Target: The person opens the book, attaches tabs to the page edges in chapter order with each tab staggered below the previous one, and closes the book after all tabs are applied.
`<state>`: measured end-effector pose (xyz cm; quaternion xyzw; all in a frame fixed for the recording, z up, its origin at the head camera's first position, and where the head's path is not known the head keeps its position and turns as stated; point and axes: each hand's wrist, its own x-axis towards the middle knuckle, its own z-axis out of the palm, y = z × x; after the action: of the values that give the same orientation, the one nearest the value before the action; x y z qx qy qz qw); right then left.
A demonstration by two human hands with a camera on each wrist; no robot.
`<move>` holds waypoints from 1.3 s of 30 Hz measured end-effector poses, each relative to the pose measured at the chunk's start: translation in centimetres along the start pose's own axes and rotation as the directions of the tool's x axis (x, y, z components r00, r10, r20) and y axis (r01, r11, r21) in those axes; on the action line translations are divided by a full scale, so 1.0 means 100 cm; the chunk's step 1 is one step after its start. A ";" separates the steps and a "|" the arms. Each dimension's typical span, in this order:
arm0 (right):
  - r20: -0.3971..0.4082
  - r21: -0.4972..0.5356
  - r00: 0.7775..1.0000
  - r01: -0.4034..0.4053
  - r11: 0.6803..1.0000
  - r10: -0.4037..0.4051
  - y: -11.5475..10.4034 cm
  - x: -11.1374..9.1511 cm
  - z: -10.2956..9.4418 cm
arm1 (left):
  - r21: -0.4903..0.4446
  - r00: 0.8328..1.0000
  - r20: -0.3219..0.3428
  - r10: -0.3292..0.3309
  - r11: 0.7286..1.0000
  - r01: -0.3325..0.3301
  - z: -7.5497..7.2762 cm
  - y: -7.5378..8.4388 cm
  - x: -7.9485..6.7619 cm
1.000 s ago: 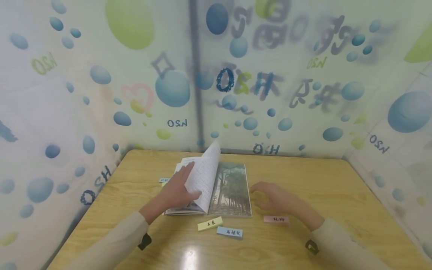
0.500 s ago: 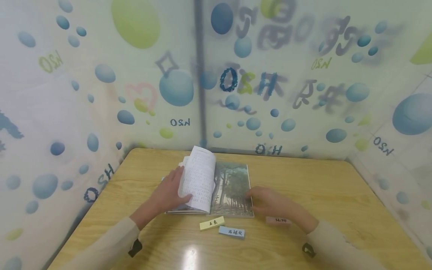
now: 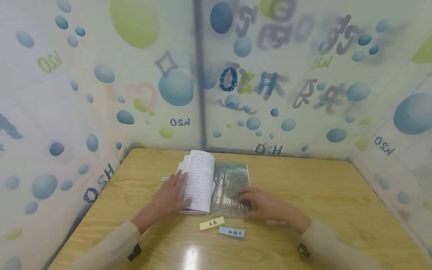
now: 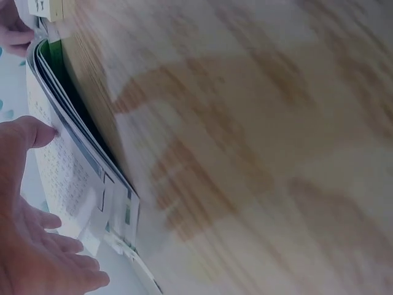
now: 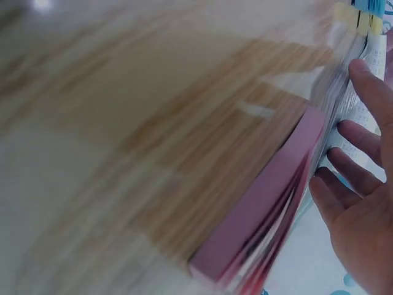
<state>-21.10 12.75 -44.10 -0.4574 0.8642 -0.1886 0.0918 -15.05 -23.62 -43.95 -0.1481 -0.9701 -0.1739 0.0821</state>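
Note:
An open book lies on the table, with a printed text page (image 3: pixel 200 180) on its left and a forest picture page (image 3: pixel 230 183) on its right. My left hand (image 3: pixel 167 198) rests on the left page near its outer edge, fingers spread and thumb toward the middle. In the left wrist view that hand (image 4: pixel 37 239) has its thumb at the printed page (image 4: pixel 70 172). Loosely bent fingers of my right hand (image 3: pixel 266 205) reach over the right edge of the picture page. The right wrist view shows this hand (image 5: pixel 362 178) beside a pink sticky note pad (image 5: pixel 264 203).
In front of the book lie a yellow sticky note pad (image 3: pixel 212 223) and a blue one (image 3: pixel 231 232), both with handwriting. Another blue note (image 3: pixel 164 179) peeks out left of the book. The wooden table (image 3: pixel 303 176) ends at patterned curtains (image 3: pixel 297 112) behind and at both sides.
The lifted page has come down to the left and lies flatter under my left hand. My right hand has moved left, from beside the book to over its right edge.

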 end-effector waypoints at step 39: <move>0.077 -0.039 0.997 -0.017 0.999 0.020 -0.008 0.007 -0.009 | 0.165 0.917 0.337 0.213 0.946 -0.280 0.043 0.080 0.046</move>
<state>-21.13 11.99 -42.93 -0.4581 0.8676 -0.1532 0.1181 -17.30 -13.74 -44.50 -0.2859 -0.9570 -0.0328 -0.0370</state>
